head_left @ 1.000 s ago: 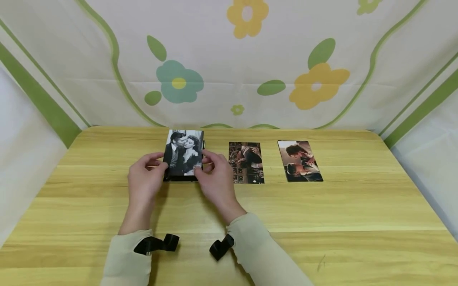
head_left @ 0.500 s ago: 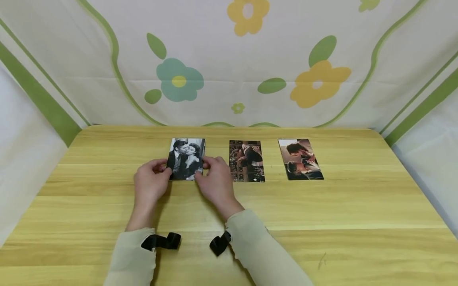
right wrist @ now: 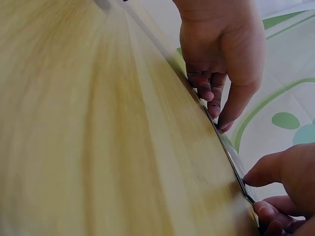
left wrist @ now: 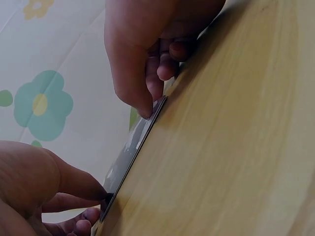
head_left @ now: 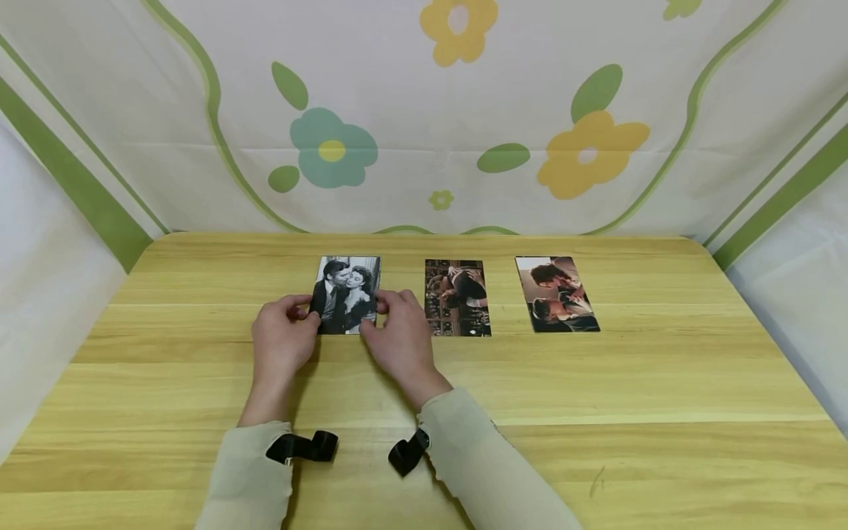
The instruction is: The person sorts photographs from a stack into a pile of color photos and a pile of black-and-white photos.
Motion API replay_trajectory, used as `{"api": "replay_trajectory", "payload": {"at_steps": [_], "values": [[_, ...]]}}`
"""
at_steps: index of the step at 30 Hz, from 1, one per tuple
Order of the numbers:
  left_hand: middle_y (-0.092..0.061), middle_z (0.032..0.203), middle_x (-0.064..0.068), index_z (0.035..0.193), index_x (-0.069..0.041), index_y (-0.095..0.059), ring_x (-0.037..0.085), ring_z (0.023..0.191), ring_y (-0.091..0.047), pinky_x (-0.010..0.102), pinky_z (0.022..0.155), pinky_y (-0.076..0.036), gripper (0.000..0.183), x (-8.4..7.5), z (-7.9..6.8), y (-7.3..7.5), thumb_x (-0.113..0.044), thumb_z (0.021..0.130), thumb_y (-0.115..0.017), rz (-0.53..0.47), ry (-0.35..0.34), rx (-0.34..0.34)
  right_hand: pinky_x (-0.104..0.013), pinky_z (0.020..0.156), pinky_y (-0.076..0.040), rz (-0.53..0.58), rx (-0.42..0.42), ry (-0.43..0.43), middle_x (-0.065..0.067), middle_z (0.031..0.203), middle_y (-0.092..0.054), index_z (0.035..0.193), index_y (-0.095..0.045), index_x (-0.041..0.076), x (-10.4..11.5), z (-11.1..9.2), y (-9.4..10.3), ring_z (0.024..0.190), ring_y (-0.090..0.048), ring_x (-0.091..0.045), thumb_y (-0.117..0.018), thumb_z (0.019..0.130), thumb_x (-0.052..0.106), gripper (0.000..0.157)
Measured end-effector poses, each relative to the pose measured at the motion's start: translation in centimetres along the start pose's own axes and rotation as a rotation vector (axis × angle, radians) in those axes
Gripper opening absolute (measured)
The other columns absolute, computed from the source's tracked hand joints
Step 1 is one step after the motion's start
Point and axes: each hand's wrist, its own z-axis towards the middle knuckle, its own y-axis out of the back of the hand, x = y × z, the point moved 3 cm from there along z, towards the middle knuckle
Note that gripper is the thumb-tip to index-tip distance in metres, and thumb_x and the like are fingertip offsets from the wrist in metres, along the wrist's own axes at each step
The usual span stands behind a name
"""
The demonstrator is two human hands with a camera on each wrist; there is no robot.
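Observation:
A black-and-white photo card (head_left: 345, 294), showing a couple embracing, lies flat on the table at the left of a row, with a thin dark edge under it. At its left edge my left hand (head_left: 285, 335) pinches it, thumb on the near left corner. My right hand (head_left: 400, 338) grips the right edge the same way, its thumb on the near right corner. Both wrist views show the card nearly edge-on, low against the wood; in the left wrist view its glossy face (left wrist: 135, 147) stretches between the two thumbs.
A dark colour photo (head_left: 457, 298) lies just right of my right hand. Farther right is another colour photo (head_left: 558, 294), slightly slanted. The wooden table (head_left: 596, 412) ends at a flowered cloth backdrop (head_left: 424, 96). Black straps (head_left: 305, 447) hang from the sleeves.
The black-and-white card has come down and slightly right, covering the dark card that showed below it earlier. Both hands kept hold; the left hand shifted a little right. The other photos stay put.

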Motion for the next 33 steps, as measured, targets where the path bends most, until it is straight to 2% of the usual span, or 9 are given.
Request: {"api": "replay_trajectory", "payload": {"at_steps": [11, 17, 21, 25, 28, 33], "values": [[-0.069, 0.113, 0.025, 0.134, 0.002, -0.072, 0.037, 0.102, -0.062, 0.04, 0.086, -0.045, 0.036, 0.2, 0.0, 0.1, -0.008, 0.1, -0.064, 0.0, 0.001, -0.006, -0.025, 0.073, -0.046, 0.024, -0.008, 0.012, 0.001, 0.107, -0.062, 0.141, -0.069, 0.01, -0.3, 0.1, 0.0, 0.078, -0.053, -0.008, -0.081, 0.092, 0.021, 0.052], [-0.072, 0.114, 0.024, 0.132, 0.001, -0.073, 0.036, 0.103, -0.066, 0.035, 0.083, -0.047, 0.036, 0.2, 0.0, 0.3, -0.013, 0.101, -0.066, -0.044, 0.028, -0.035, -0.024, 0.073, -0.047, 0.057, -0.016, 0.017, 0.0, 0.106, -0.062, 0.138, -0.07, 0.01, -0.4, 0.1, 0.1, 0.079, -0.054, -0.008, -0.081, 0.095, 0.025, 0.047], [-0.075, 0.119, 0.021, 0.128, -0.004, -0.077, 0.027, 0.101, -0.068, 0.023, 0.076, -0.048, 0.032, -0.1, -0.2, 0.6, -0.02, 0.102, -0.067, -0.098, 0.041, -0.077, -0.024, 0.075, -0.051, 0.113, -0.019, 0.017, -0.001, 0.106, -0.064, 0.136, -0.072, 0.009, -0.5, 0.0, 0.3, 0.082, -0.057, -0.008, -0.08, 0.097, 0.027, 0.043], [-0.077, 0.118, 0.017, 0.125, -0.008, -0.08, 0.007, 0.092, -0.065, 0.012, 0.073, -0.048, 0.028, -0.9, -0.4, 0.9, -0.023, 0.103, -0.07, -0.194, 0.008, -0.127, -0.026, 0.08, -0.054, 0.17, -0.015, 0.072, -0.004, 0.109, -0.067, 0.134, -0.074, 0.01, -0.1, -0.2, 0.9, 0.087, -0.06, -0.011, -0.08, 0.099, 0.029, 0.041], [-0.078, 0.117, 0.015, 0.124, -0.008, -0.08, 0.0, 0.089, -0.063, 0.011, 0.078, -0.05, 0.028, -1.5, -0.5, 1.1, -0.024, 0.103, -0.072, -0.268, -0.038, -0.155, -0.027, 0.081, -0.056, 0.221, -0.014, 0.136, -0.004, 0.111, -0.07, 0.133, -0.075, 0.011, 0.4, -0.2, 1.4, 0.091, -0.062, -0.012, -0.079, 0.099, 0.029, 0.038], [-0.077, 0.115, 0.012, 0.124, -0.007, -0.08, 0.002, 0.093, -0.064, 0.015, 0.083, -0.051, 0.028, -2.5, -0.8, 1.4, -0.024, 0.103, -0.072, -0.344, -0.061, -0.172, -0.026, 0.08, -0.057, 0.276, -0.004, 0.19, 0.0, 0.11, -0.07, 0.132, -0.076, 0.014, 1.1, -0.2, 2.1, 0.092, -0.065, -0.011, -0.078, 0.101, 0.03, 0.035]]}}
